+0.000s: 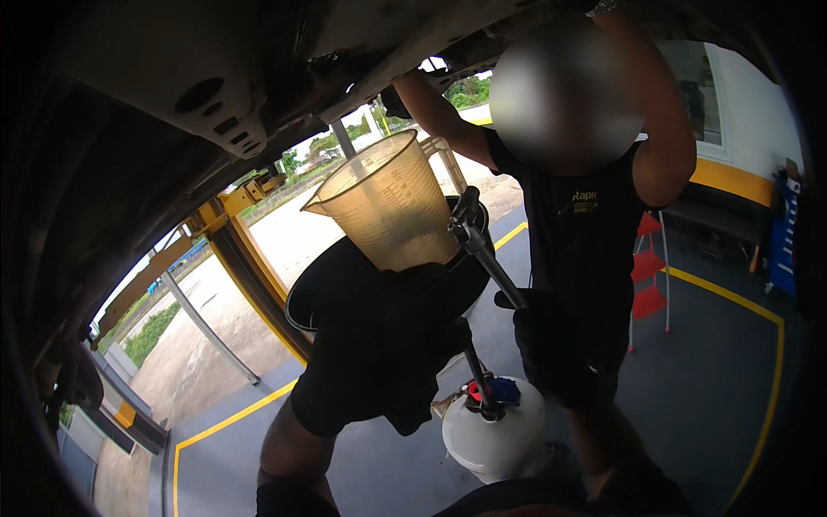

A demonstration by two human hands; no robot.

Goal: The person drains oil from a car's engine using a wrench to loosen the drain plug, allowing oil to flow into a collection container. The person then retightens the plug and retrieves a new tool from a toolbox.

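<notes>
My right hand, in a black glove, is wrapped round the handle of a ratchet wrench. The tool slants up and left, its head beside the measuring jug. My left hand, also black-gloved, is raised in front of a black drain pan; its fingers are lost in the dark, so its grip cannot be made out. A large translucent, yellow-stained measuring jug stands tilted in the pan, spout to the left. Below, a dark post rises from a white round tank.
A vehicle's underside hangs low overhead. Facing me, a co-worker in a black shirt reaches both arms up to it. Yellow lift posts stand left. A red step stool and a blue rack are at right.
</notes>
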